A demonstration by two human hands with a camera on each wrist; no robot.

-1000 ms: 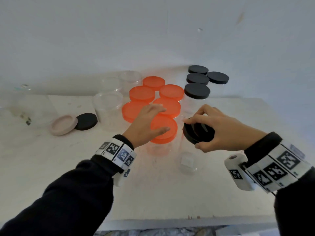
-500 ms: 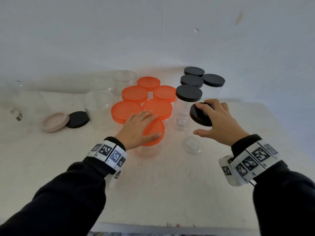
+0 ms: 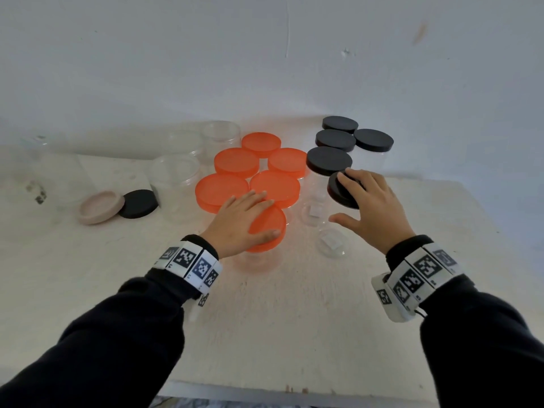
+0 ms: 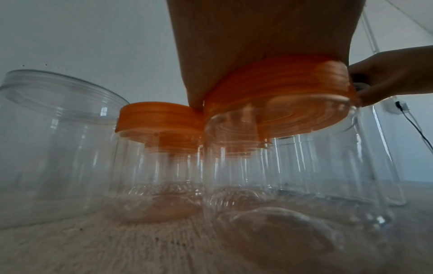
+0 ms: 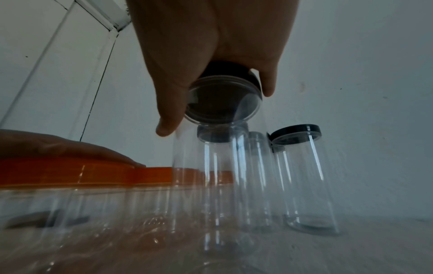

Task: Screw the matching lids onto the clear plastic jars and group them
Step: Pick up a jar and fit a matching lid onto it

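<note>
our left hand point(image 3: 240, 220) lies flat with fingers spread on the orange lid point(image 3: 266, 228) of the near wide jar point(image 4: 269, 157), just in front of the other orange-lid jars point(image 3: 250, 169). our right hand point(image 3: 374, 210) curls its fingers round the black lid point(image 3: 338, 191) of a tall thin jar point(image 5: 211, 185), which leans toward the black-lid jars point(image 3: 344, 142) at the back right. we think this step is grouping. to do it well, we slide the orange jar in slowly, pressing straight down so it does not tip. we set the tall jar upright before we let go, because it is thin and could fall and knock its neighbors. we leave a little gap, then nudge it close. open jars point(image 3: 176, 175) and two loose lids point(image 3: 117, 206) wait on the table point(image 3: 279, 319) at the left.
</note>
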